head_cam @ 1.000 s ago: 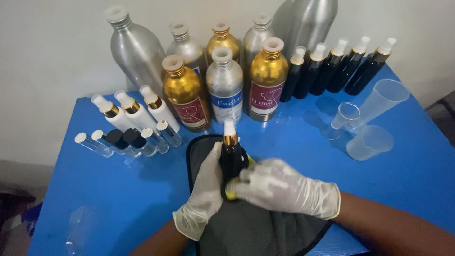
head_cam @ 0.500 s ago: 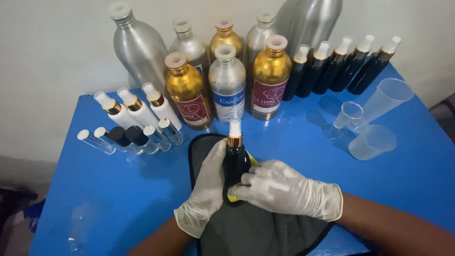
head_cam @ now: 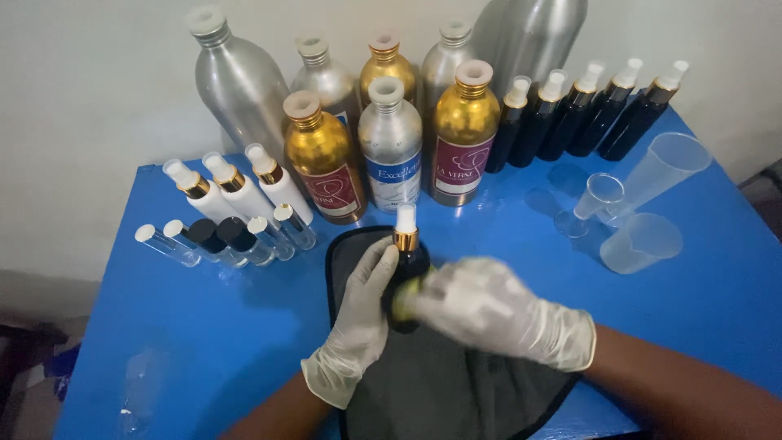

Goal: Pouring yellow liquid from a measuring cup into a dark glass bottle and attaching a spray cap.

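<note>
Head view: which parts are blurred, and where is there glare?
Head view: the right hand is smeared by motion blur, the left hand is sharper; bright glare streaks lie on the gold bottles and silver bottles; soft shadows fall on the blue table.

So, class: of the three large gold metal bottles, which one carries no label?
The rear gold metal bottle, standing in the back row among silver ones; both front gold bottles show dark red labels.

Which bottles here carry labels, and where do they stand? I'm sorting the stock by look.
Left gold bottle, back row: dark red label, rounded.
Middle silver bottle: blue and white label.
Right gold bottle: dark red label.
Dark bottle, held in both gloved hands: no label can be made out.
</note>
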